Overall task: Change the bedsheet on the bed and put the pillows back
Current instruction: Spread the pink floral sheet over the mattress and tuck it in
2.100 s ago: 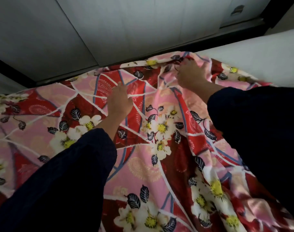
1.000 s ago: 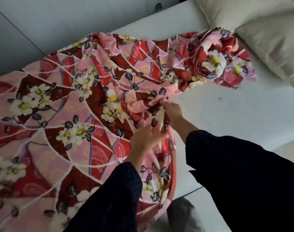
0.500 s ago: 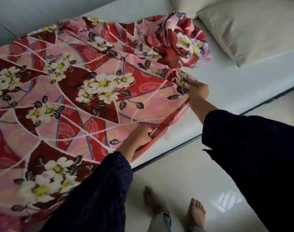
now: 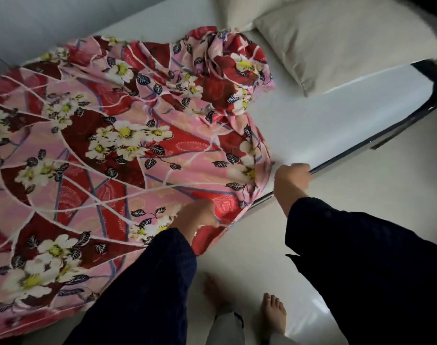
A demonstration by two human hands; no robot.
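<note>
A red and pink floral bedsheet (image 4: 108,150) covers the left part of the white mattress (image 4: 324,125), with a bunched heap of it near the pillows. My left hand (image 4: 197,216) grips the sheet's near edge at the side of the bed. My right hand (image 4: 291,178) grips the sheet's edge further right, down at the mattress side. Two cream pillows (image 4: 337,33) lie at the head of the bed, top right, one partly behind the other.
A dark bed frame edge (image 4: 376,140) runs along the mattress side. Pale glossy floor (image 4: 274,245) lies beside the bed, where my bare feet (image 4: 272,312) stand. A grey wall (image 4: 50,23) is behind the bed.
The view swung from the far side to the near side of the bed. Both hands shifted to the sheet's near edge and pulled it down over the mattress side; the right hand moved lower.
</note>
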